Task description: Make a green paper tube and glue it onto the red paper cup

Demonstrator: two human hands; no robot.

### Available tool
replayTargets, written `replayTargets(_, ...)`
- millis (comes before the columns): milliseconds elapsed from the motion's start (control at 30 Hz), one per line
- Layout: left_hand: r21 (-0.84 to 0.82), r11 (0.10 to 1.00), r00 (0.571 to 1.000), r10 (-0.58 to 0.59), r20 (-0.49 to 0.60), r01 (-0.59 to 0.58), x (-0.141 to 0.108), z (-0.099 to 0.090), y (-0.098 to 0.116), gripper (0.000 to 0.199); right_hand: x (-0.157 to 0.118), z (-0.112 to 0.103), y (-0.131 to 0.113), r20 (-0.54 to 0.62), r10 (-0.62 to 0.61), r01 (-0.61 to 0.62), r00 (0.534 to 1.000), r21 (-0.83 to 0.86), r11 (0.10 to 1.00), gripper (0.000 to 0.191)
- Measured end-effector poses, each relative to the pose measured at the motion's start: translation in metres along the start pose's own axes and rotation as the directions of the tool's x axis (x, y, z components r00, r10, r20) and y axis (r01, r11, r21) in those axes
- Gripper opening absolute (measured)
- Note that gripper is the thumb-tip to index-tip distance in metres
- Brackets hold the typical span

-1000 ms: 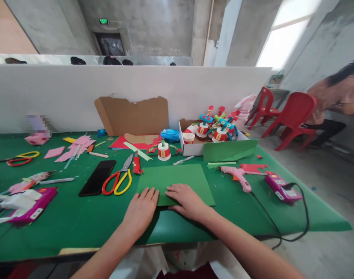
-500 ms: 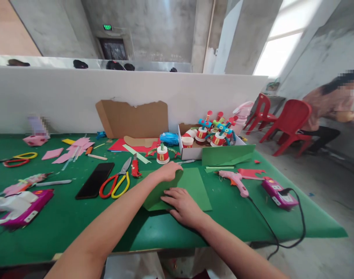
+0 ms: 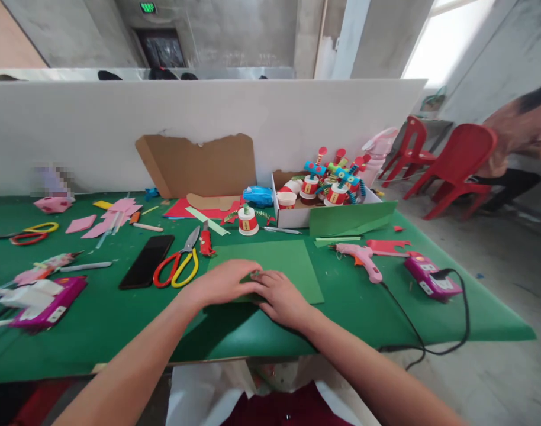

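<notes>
A green paper sheet (image 3: 292,260) lies flat on the green table in front of me. Over its near left part is my left hand (image 3: 228,281), its fingers closed together and meeting my right hand; what they may hold is hidden. My right hand (image 3: 282,296) rests on the sheet's near edge with fingers spread. Beyond the sheet stands a red and white paper cup figure (image 3: 248,221) with folded green arms. Scissors (image 3: 178,266) with red and yellow handles and a red cutter (image 3: 205,239) lie left of the sheet.
A black phone (image 3: 146,261) lies left of the scissors. At the right are a pink glue gun (image 3: 361,258) and a purple power strip (image 3: 430,278) with a cable. A white box (image 3: 292,218) holds several cup figures. A person (image 3: 514,136) sits far right.
My left hand has come down and nearer to me, beside my right hand. The sheet's raised left part now lies flat. The camera view has tilted down.
</notes>
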State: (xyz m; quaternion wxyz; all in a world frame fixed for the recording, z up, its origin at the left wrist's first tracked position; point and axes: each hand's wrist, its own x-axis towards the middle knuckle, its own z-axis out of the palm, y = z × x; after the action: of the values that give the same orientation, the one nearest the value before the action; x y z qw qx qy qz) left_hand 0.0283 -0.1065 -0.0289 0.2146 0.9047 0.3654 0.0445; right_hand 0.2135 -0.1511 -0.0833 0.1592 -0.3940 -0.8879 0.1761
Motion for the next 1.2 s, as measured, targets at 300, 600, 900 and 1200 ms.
replayTargets(300, 0.195, 0.976, 0.970, -0.043, -0.237, 0.091, -0.055, 0.064, 0.003, 0.029, -0.024, -0.013, 0.016, 0.000, -0.024, 0.024, 1.000, -0.033, 0.999, 0.032)
replayTargets(600, 0.294, 0.950, 0.934, 0.006, -0.357, 0.106, -0.086, 0.069, -0.037, 0.041, -0.063, -0.035, 0.030, -0.050, 0.019, -0.022, 0.999, -0.076, 0.997, 0.032)
replayTargets(900, 0.307, 0.947, 0.905, 0.050, -0.422, 0.090, -0.086, 0.076, -0.038, 0.041, 0.011, 0.002, -0.038, 0.101, 0.032, -0.027, 0.994, -0.045, 0.999, 0.069)
replayTargets(1200, 0.275, 0.958, 0.907, 0.043, -0.420, 0.082, -0.086, 0.076, -0.037, 0.042, -0.007, 0.001, 0.011, -0.019, 0.322, -0.317, 0.947, -0.239, 0.918, 0.075)
